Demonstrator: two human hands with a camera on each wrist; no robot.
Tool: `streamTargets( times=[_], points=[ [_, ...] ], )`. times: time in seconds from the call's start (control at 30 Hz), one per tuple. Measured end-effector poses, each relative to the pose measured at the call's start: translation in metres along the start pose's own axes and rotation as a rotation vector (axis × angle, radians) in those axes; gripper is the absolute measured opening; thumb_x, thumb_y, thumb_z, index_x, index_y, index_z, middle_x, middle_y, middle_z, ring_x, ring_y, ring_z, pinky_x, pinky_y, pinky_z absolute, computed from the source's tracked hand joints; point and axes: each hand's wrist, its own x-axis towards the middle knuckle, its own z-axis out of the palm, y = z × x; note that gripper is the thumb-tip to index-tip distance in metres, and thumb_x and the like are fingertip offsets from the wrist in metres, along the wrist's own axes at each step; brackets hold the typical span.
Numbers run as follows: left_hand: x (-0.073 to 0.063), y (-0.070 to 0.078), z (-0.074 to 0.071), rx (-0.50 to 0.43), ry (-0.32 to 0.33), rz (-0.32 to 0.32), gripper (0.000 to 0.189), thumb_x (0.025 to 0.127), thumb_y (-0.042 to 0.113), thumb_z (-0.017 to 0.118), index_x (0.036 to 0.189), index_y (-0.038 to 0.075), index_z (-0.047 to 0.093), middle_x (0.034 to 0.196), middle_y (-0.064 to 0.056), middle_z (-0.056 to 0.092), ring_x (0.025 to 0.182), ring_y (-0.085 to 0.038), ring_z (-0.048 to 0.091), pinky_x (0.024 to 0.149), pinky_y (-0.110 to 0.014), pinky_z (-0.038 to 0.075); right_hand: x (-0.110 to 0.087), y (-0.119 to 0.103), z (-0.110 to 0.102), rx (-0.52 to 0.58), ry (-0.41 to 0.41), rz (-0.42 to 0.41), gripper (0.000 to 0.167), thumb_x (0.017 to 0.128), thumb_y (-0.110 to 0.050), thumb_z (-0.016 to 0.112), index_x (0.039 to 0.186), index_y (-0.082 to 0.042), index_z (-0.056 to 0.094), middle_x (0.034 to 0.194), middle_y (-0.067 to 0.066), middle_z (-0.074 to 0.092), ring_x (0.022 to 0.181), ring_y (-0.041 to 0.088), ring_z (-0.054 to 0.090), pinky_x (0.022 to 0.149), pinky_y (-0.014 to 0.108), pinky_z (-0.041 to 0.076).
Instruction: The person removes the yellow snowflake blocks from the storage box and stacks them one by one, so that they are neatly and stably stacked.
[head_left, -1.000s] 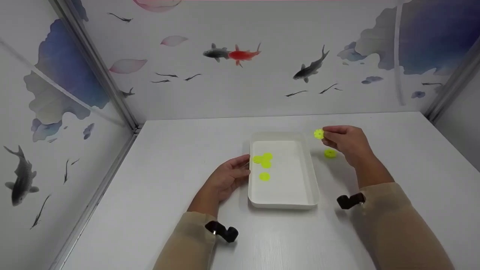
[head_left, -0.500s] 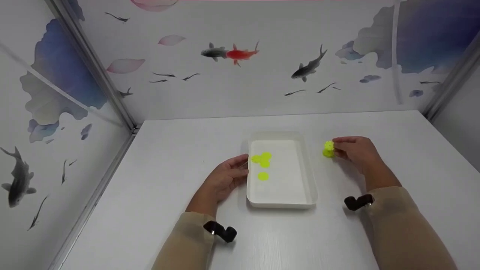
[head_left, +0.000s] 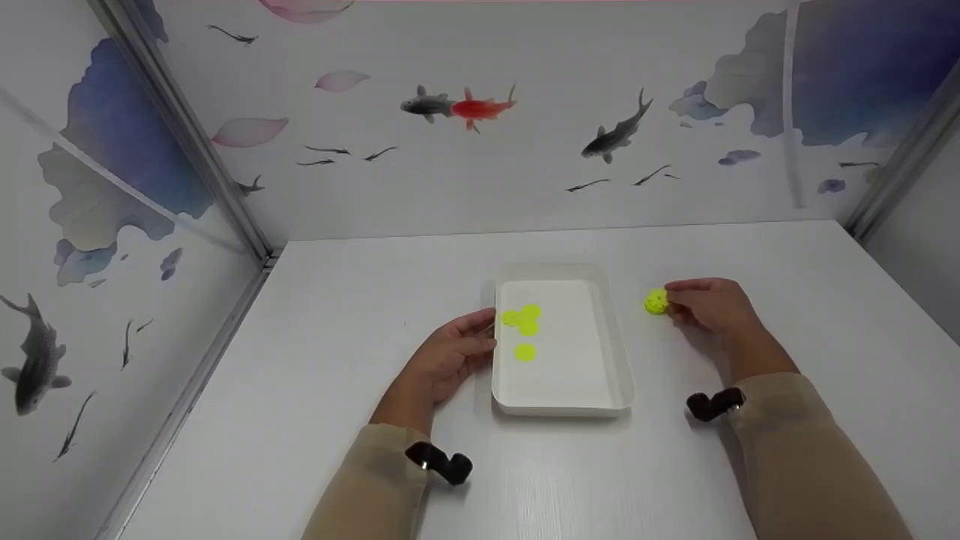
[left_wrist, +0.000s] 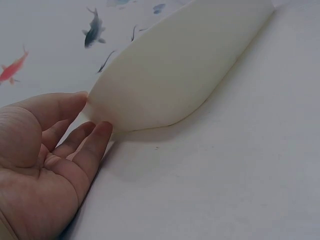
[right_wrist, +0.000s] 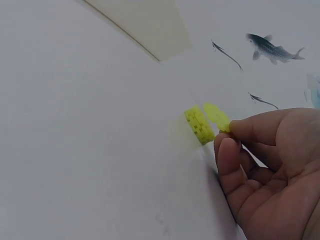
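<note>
My right hand (head_left: pixel 712 311) pinches a thin neon-yellow notched disc (right_wrist: pixel 216 117) between thumb and fingers. Just under it, a short stack of matching yellow discs (right_wrist: pixel 198 125) stands on the table right of the tray; a narrow gap parts the held disc from the stack in the right wrist view. My left hand (head_left: pixel 452 354) rests its fingertips against the left wall of the white tray (head_left: pixel 570 367), fingers only slightly bent. Several yellow discs (head_left: pixel 525 352) lie inside along the tray's left side, some overlapping. How many are stacked is hard to tell.
The white table (head_left: pixel 360 315) carries the tray near its middle. Walls printed with fish and petals (head_left: pixel 480 150) close off the back and the left. A small black device (head_left: pixel 442 462) sits on each sleeve cuff.
My right hand has moved right and down with its disc, from beyond the stack to directly over it, lowering slightly further lately. The left hand and tray keep their places.
</note>
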Motion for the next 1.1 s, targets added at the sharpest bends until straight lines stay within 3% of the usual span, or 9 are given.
streamTargets(
  times=[0.5, 0.83, 1.1],
  points=[
    [0.0, 0.0, 0.0, 0.024, 0.012, 0.001, 0.061, 0.094, -0.001, 0.075, 0.151, 0.014, 0.061, 0.158, -0.003, 0.061, 0.139, -0.02, 0.064, 0.11, -0.035, 0.056, 0.003, 0.0, 0.006, -0.038, 0.047, 0.013, 0.045, 0.11, -0.031, 0.058, 0.149, -0.008, 0.061, 0.144, 0.016, 0.061, 0.113, 0.021, 0.065, 0.087, 0.021, 0.061],
    [-0.001, 0.001, 0.0, 0.021, -0.005, -0.004, 0.064, 0.094, -0.001, 0.075, 0.154, 0.015, 0.059, 0.161, -0.002, 0.058, 0.149, -0.02, 0.056, 0.117, -0.035, 0.052, 0.005, 0.004, 0.006, 0.006, 0.052, 0.001, 0.045, 0.108, -0.034, 0.063, 0.145, -0.008, 0.063, 0.132, 0.012, 0.065, 0.101, 0.019, 0.067, 0.086, 0.021, 0.06],
    [-0.001, 0.001, 0.001, 0.024, 0.002, -0.003, 0.063, 0.094, -0.001, 0.075, 0.153, 0.015, 0.059, 0.16, -0.002, 0.058, 0.149, -0.02, 0.056, 0.117, -0.035, 0.052, -0.004, -0.013, 0.011, -0.006, 0.05, -0.056, 0.05, 0.107, -0.044, 0.064, 0.148, -0.014, 0.064, 0.141, 0.008, 0.059, 0.112, 0.021, 0.061, 0.088, 0.019, 0.059]
  ],
)
